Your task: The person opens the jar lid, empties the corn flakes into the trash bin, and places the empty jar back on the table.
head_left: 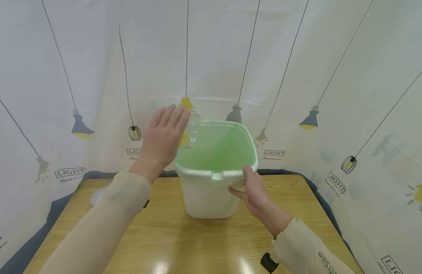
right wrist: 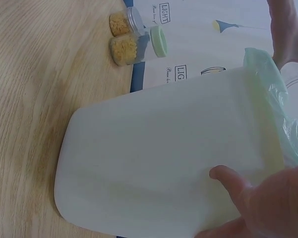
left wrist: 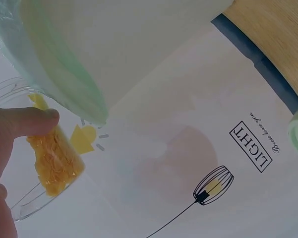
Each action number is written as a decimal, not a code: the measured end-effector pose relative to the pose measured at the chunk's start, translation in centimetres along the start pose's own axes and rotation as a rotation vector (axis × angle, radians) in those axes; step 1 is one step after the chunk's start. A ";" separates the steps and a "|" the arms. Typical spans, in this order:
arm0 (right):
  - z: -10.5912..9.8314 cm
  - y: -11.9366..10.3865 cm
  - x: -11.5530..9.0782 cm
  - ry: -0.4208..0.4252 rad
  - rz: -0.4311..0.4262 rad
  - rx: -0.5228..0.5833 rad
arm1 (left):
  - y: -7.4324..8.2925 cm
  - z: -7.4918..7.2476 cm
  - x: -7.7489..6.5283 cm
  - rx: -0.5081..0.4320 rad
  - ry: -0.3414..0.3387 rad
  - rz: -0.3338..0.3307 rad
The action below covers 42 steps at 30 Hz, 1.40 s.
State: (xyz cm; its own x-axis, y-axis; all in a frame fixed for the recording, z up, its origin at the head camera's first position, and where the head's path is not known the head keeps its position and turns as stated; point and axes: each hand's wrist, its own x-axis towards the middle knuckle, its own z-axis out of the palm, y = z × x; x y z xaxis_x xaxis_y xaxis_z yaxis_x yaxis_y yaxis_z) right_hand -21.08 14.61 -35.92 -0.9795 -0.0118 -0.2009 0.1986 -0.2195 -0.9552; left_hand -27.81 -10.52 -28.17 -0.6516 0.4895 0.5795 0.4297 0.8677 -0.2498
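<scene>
A white bin (head_left: 211, 198) with a pale green plastic bag (head_left: 218, 148) lining it stands on the wooden table. My right hand (head_left: 257, 190) grips its near right rim, thumb against the outer wall in the right wrist view. Raised at the bin's left rim, my left hand (head_left: 164, 133) holds a clear dish (head_left: 194, 131) tipped on its side. In the left wrist view an orange-yellow, flaky-looking piece (left wrist: 58, 161) shows at the dish, with the thumb (left wrist: 29, 121) over its upper part. Most of the dish is hidden behind the hand in the head view.
Two jars of yellowish contents, one with a silver lid (right wrist: 136, 21) and one with a green lid (right wrist: 158, 41), stand on the table (right wrist: 29, 74) left of the bin. A light cloth (head_left: 156, 49) printed with lamps surrounds the table's back and sides.
</scene>
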 end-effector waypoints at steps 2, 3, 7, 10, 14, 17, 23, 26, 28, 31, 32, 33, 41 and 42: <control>0.0 0.0 0.0 -0.002 -0.002 -0.005 | 0.1 0.2 0.1 -0.004 0.018 0.009; -0.1 0.0 0.0 -0.002 -0.002 -0.008 | 0.1 0.3 0.2 -0.008 0.025 0.013; -0.1 0.1 0.1 0.000 0.000 -0.012 | 0.2 0.6 0.3 0.002 0.037 0.036; -0.1 0.1 0.1 0.001 -0.002 -0.011 | 0.4 0.7 0.4 0.021 0.036 0.063; -0.1 0.2 0.2 0.002 -0.005 -0.011 | 0.5 0.8 0.6 0.034 0.017 0.094; -0.1 0.2 0.2 0.000 -0.008 -0.012 | 0.7 0.9 0.6 0.046 0.010 0.114; -0.2 0.2 0.2 -0.003 -0.013 -0.014 | 0.9 1.2 0.8 0.079 0.038 0.159; -0.2 0.2 0.2 -0.005 -0.017 -0.016 | 1.0 1.3 1.0 0.085 0.036 0.165; -0.2 0.2 0.2 -0.006 -0.020 -0.017 | 1.0 1.4 1.0 0.090 0.035 0.167; -0.2 0.3 0.2 -0.005 -0.019 -0.016 | 1.1 1.4 1.1 0.103 0.033 0.173; -0.2 0.3 0.2 -0.004 -0.019 -0.016 | 1.1 1.4 1.1 0.106 0.033 0.175; -0.2 0.3 0.2 -0.003 -0.019 -0.015 | 1.1 1.4 1.1 0.106 0.035 0.177; -0.2 0.3 0.1 -0.010 -0.021 -0.017 | 1.3 1.5 1.2 0.117 0.028 0.186; -0.2 0.2 0.1 -0.012 -0.021 -0.017 | 1.3 1.6 1.2 0.120 0.028 0.187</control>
State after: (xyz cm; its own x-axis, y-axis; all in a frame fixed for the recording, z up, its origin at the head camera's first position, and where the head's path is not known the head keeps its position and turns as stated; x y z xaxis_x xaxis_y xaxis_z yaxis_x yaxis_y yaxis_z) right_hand -21.16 14.79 -36.24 -0.9838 -0.0189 -0.1782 0.1783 -0.2031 -0.9628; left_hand -29.01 -8.69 -29.04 -0.5489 0.6419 0.5355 0.4627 0.7668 -0.4449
